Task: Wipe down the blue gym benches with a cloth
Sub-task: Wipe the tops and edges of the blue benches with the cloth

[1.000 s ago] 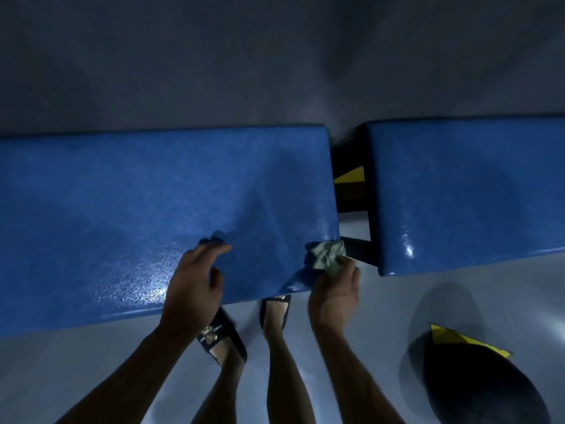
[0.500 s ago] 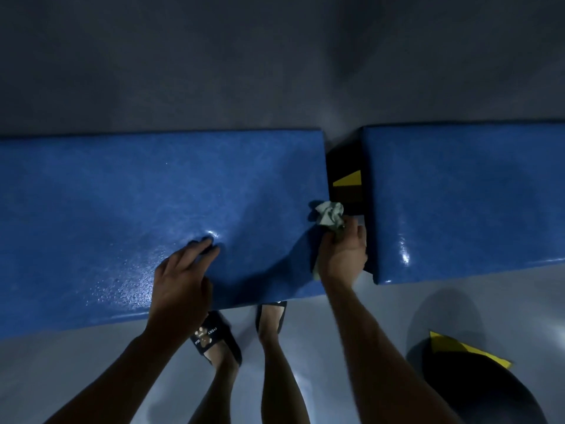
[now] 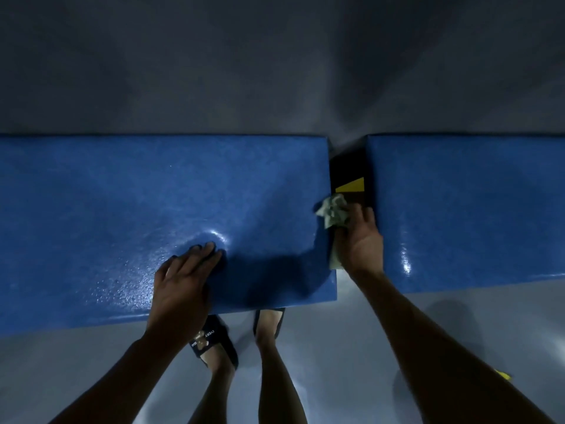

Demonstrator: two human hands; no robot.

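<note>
Left hand (image 3: 183, 280) lies flat, fingers straight, on the bench (image 3: 122, 209). Right hand (image 3: 362, 237) grips the cloth (image 3: 333, 211) against the bench end.

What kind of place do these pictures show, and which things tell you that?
Most likely a gym or sports hall. Two blue padded benches, the left bench and the right bench, stand end to end on a smooth grey floor, and the right hand wipes between them with a cloth.

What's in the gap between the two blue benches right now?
In the head view, the right hand holding the cloth sits between the left bench and right bench, with a dark frame bearing a yellow mark behind it.
</note>
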